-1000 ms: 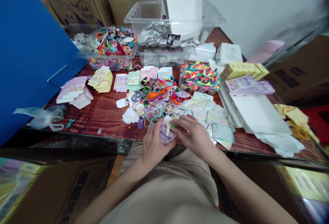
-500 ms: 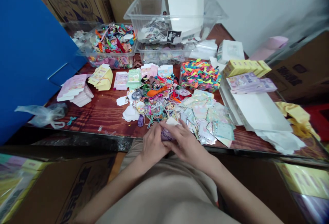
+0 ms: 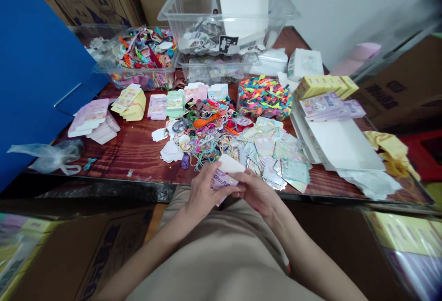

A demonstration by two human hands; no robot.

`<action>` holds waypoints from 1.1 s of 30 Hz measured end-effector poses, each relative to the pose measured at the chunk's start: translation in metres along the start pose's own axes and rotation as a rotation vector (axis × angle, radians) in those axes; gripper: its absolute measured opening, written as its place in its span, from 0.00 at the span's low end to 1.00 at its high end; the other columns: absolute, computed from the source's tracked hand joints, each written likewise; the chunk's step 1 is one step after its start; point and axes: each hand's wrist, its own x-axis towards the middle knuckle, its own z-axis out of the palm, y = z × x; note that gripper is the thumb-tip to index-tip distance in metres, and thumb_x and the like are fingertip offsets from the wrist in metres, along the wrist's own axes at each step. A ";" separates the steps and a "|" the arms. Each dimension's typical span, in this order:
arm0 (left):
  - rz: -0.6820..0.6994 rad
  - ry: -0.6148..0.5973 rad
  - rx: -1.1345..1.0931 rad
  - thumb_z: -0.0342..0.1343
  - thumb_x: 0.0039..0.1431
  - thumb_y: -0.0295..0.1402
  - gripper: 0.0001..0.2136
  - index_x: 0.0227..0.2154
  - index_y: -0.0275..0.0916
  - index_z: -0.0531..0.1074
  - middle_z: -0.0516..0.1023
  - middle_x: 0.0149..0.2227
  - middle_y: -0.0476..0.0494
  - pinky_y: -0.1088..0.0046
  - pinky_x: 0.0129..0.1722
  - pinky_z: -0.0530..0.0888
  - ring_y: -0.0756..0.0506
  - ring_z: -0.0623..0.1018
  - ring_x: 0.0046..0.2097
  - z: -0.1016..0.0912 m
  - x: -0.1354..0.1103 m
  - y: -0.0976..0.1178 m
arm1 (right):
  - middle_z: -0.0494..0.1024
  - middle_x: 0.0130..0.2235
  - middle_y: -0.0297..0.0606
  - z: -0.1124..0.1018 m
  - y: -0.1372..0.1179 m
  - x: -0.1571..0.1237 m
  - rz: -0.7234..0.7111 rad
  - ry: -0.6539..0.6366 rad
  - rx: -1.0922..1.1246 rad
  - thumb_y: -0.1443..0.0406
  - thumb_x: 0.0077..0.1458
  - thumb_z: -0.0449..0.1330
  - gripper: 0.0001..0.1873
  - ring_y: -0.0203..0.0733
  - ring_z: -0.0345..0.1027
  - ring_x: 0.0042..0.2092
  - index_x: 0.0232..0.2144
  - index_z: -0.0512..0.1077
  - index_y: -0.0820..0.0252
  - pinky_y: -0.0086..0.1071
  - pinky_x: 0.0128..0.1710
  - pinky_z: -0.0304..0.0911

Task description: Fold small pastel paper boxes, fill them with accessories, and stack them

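Observation:
Just over the table's front edge I hold a small purple printed box [image 3: 222, 181] with a white flap standing up at its far end. My left hand [image 3: 203, 189] is closed on its left side, the thumb lying along the near edge. My right hand [image 3: 256, 191] pinches the box at its right side, fingers by the flap. Right beyond my hands lies a heap of small hair ties and trinkets [image 3: 207, 130]. Shiny patterned packets [image 3: 272, 153] spread out to the right of the heap.
Flat purple cartons [image 3: 96, 119] and yellow cartons [image 3: 130, 103] lie at the left. Clear bins [image 3: 228, 18] stand at the back. A tub of colourful bands [image 3: 265, 96] sits mid-table. On the right, a white tray [image 3: 345, 147] bears purple boxes near a yellow row.
My hands have shifted their grip, the right one drawing back to the box's side. More of the purple face and white flap now shows. The view has shifted slightly.

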 end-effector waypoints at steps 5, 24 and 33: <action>-0.025 -0.048 0.090 0.46 0.69 0.37 0.10 0.48 0.41 0.67 0.79 0.42 0.41 0.70 0.39 0.76 0.44 0.81 0.42 -0.003 0.001 0.003 | 0.75 0.34 0.37 0.000 0.007 -0.008 -0.550 0.112 -0.534 0.49 0.58 0.59 0.19 0.40 0.68 0.33 0.44 0.79 0.52 0.33 0.32 0.69; -0.099 -0.054 0.113 0.40 0.66 0.28 0.18 0.56 0.39 0.62 0.80 0.46 0.36 0.66 0.39 0.77 0.41 0.82 0.44 0.004 -0.003 0.003 | 0.79 0.32 0.36 -0.016 -0.002 -0.007 -0.563 0.037 -0.586 0.54 0.58 0.62 0.15 0.39 0.71 0.32 0.43 0.81 0.53 0.31 0.31 0.68; -0.139 0.052 -0.013 0.41 0.69 0.34 0.16 0.54 0.42 0.67 0.79 0.49 0.39 0.65 0.43 0.77 0.42 0.80 0.49 0.005 0.022 0.015 | 0.74 0.58 0.32 0.000 0.003 -0.024 -0.613 -0.012 -0.426 0.54 0.64 0.56 0.22 0.44 0.68 0.59 0.59 0.69 0.45 0.42 0.62 0.62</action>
